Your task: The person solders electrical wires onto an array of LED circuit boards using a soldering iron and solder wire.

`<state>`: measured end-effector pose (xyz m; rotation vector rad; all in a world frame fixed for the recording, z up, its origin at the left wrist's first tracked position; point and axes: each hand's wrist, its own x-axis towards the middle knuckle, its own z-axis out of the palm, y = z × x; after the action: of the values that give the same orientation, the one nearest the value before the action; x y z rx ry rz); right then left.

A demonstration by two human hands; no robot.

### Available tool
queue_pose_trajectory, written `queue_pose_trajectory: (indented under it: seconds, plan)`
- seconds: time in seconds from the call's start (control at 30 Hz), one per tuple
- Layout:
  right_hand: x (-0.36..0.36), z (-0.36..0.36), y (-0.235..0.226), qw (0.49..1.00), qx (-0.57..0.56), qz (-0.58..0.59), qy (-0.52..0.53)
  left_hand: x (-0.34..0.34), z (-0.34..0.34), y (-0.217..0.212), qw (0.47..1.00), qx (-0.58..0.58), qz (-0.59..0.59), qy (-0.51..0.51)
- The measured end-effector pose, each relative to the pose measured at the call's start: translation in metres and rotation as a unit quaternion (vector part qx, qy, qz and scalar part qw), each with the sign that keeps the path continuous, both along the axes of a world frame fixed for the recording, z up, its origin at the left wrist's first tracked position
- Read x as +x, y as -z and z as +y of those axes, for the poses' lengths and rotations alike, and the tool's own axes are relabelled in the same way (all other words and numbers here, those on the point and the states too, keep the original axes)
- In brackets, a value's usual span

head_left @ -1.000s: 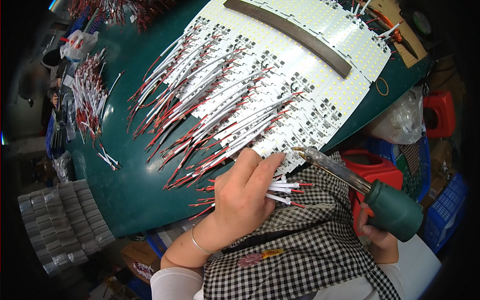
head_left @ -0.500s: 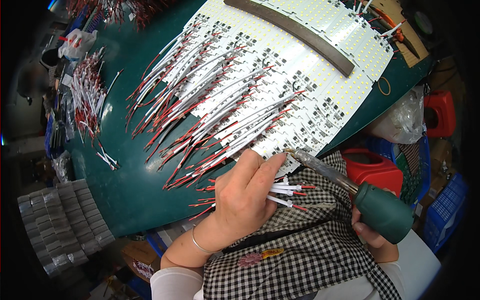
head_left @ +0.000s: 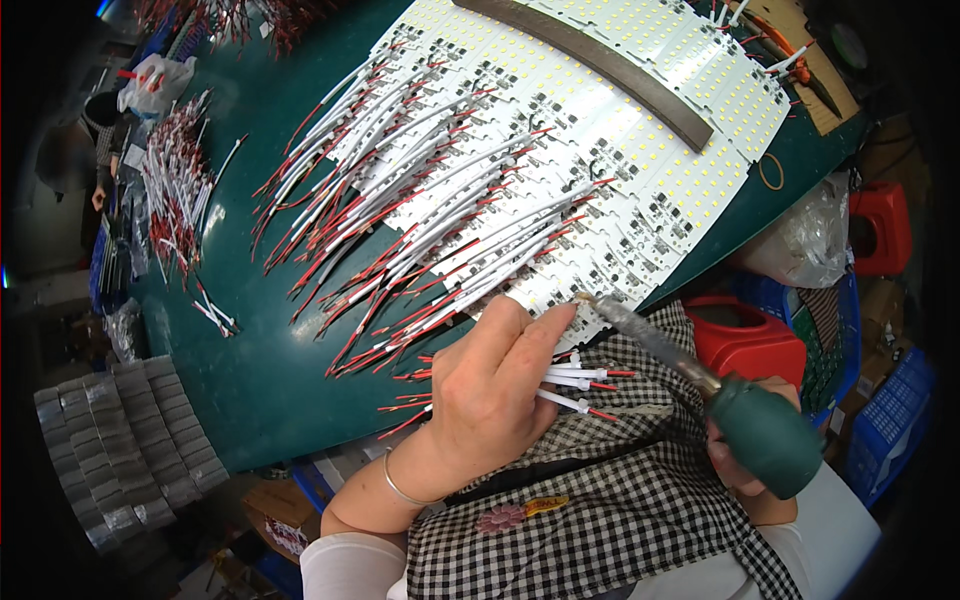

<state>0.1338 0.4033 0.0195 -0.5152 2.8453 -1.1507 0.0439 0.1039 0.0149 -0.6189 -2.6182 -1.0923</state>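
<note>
Head view: green table [head_left: 230, 380] carries a fan of white boards [head_left: 640, 160], each trailing red-and-white wires [head_left: 420, 240]. Soldering looks to be the step in hand. Left hand [head_left: 490, 400] pinches a wire bundle [head_left: 575, 385] at the nearest board's edge; right hand [head_left: 740, 465] is wrapped round the iron [head_left: 700, 380], tip at that joint. Next likely needs steady contact.

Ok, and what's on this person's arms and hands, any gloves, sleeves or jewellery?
No gloves: both hands are bare. The left hand has a thin silver bangle at the wrist, and a white sleeve is pushed up near the elbow. The right hand is mostly hidden; its wrist looks bare, its sleeve out of view. A black-and-white checked apron covers the front.
</note>
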Motion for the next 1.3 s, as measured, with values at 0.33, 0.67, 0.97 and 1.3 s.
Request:
queue_pose_trajectory:
  seconds: [0.33,0.67,0.97,1.3]
  plan:
    - [0.024,-0.007,-0.012,0.889,-0.349,-0.180,0.235,0.000,0.003,-0.002,1.000,-0.004,0.004,-0.001]
    - [0.025,0.005,-0.020,0.903,-0.316,-0.244,0.156,-0.004,-0.008,0.006,0.998,0.012,-0.004,0.066]
    - [0.025,0.007,0.001,0.985,-0.100,-0.119,0.073,-0.005,-0.006,0.010,0.996,0.016,0.039,0.077]
    - [0.023,0.016,0.010,0.992,-0.081,-0.086,0.033,-0.004,-0.004,0.012,0.994,-0.005,0.074,0.081]
